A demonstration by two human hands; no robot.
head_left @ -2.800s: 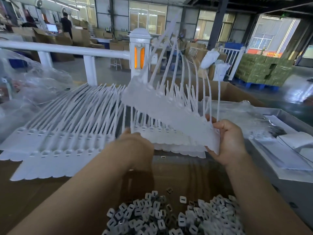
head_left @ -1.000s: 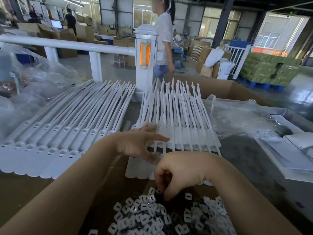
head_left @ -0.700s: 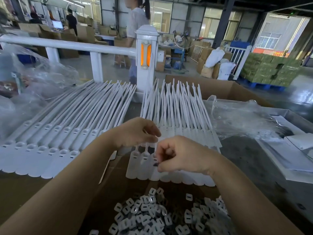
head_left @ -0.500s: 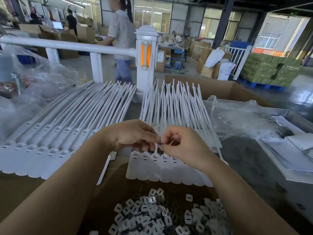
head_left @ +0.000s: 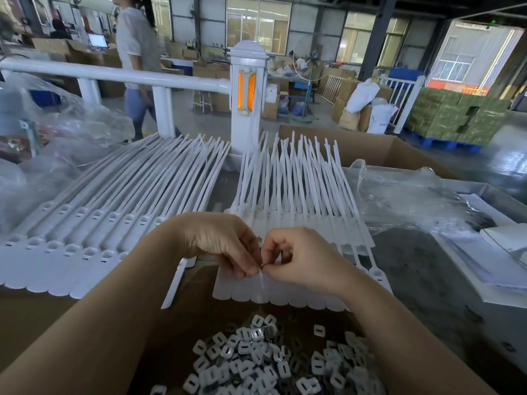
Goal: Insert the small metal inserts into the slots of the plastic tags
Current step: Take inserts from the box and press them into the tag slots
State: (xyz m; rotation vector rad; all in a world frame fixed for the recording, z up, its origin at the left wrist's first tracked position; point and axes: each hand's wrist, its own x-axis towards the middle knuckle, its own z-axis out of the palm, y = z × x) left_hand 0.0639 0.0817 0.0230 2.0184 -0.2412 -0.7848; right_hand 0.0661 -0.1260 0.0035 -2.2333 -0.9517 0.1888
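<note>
A joined strip of white plastic tags (head_left: 299, 296) lies in front of me, its long tails fanning away. My left hand (head_left: 219, 243) and my right hand (head_left: 302, 258) meet over the strip's heads, fingertips together. Both pinch a small metal insert (head_left: 261, 266) at one tag's slot; the insert is mostly hidden by the fingers. A pile of loose metal inserts (head_left: 256, 363) fills the cardboard box below my wrists.
A second, wider sheet of white tags (head_left: 94, 223) lies at the left. Clear plastic bags (head_left: 405, 195) sit right and far left. A grey tray with papers (head_left: 490, 252) is at the right. A white railing post (head_left: 248, 95) stands behind; a person walks past beyond it.
The lifted tag strip was laid down. My right hand took an insert from the pile and rose to meet my left hand at the tag heads. The person behind walked left.
</note>
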